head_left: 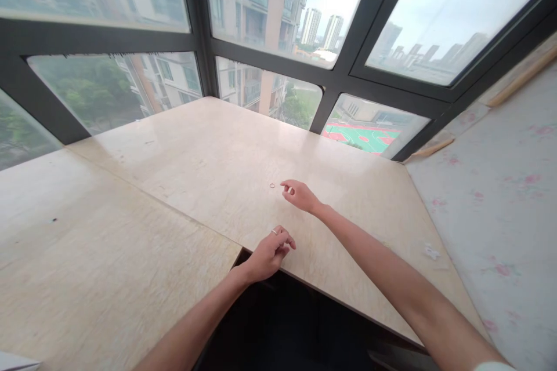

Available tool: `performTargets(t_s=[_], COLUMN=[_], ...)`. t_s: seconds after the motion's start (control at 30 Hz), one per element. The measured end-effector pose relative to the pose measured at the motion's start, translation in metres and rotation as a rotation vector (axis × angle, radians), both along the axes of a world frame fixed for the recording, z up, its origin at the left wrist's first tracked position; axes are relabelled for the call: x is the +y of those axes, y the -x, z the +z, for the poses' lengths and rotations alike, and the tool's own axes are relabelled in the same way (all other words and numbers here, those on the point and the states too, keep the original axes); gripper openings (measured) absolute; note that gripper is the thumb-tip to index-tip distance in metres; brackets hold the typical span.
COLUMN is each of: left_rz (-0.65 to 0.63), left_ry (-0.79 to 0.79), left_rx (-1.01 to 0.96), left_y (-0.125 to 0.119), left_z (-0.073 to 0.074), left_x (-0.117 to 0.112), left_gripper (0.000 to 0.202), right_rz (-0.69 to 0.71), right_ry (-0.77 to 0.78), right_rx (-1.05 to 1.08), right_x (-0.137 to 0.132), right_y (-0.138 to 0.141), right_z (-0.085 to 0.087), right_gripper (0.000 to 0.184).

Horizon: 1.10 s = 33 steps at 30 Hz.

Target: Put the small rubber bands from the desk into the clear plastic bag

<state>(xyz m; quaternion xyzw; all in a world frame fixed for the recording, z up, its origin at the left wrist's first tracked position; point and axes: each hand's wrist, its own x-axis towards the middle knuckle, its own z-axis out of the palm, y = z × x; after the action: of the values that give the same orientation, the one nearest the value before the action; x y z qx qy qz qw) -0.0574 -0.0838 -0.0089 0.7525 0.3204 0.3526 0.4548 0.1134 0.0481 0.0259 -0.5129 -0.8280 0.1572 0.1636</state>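
Observation:
A small thin reddish loop lies flat on the pale wood-grained tabletop; whether it is a ring or a rubber band I cannot tell. Just right of it is my right hand, its index finger reaching toward the loop without touching it. The other fingers are loosely bent, and I see nothing in them. Nearer to me, my left hand rests at the table's front edge with relaxed, slightly curled fingers and nothing visible between them. It wears a silver finger ring.
Dark-framed windows rise along the table's far edges. A flowered wall bounds the right side, with a white cross-shaped piece near it. A tiny dark bit lies at left, and a white object shows in the lower left corner.

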Motion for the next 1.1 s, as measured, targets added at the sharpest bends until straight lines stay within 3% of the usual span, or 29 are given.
performTargets(t_s=[0.23,0.43,0.6,0.83,1.1], left_rz=[0.027,0.01,-0.002,-0.011,-0.023], left_ry=[-0.031,-0.055,-0.053,-0.045,-0.052], left_rx=[-0.101,-0.108,-0.058,-0.015,-0.003], left_y=[-0.001,-0.002,-0.001,-0.001,0.0], left_z=[-0.01,-0.014,-0.014,-0.011,-0.008], left_x=[0.001,0.001,0.001,0.001,0.002], left_gripper=[0.029,0.032,0.033,0.033,0.031], right_rz=[0.081,0.147,0.215,0.204,0.074], right_ry=[0.034,0.091,0.232,0.404,0.532], right_rx=[-0.313,-0.485,-0.533,-0.238,0.401], right_x=[0.042,0.053,0.065,0.058,0.0], right_y=[0.037,0.043,0.048,0.023,-0.043], right_z=[-0.008,0.003,0.014,0.01,0.009], right_gripper=[0.023,0.025,0.014,0.007,0.013])
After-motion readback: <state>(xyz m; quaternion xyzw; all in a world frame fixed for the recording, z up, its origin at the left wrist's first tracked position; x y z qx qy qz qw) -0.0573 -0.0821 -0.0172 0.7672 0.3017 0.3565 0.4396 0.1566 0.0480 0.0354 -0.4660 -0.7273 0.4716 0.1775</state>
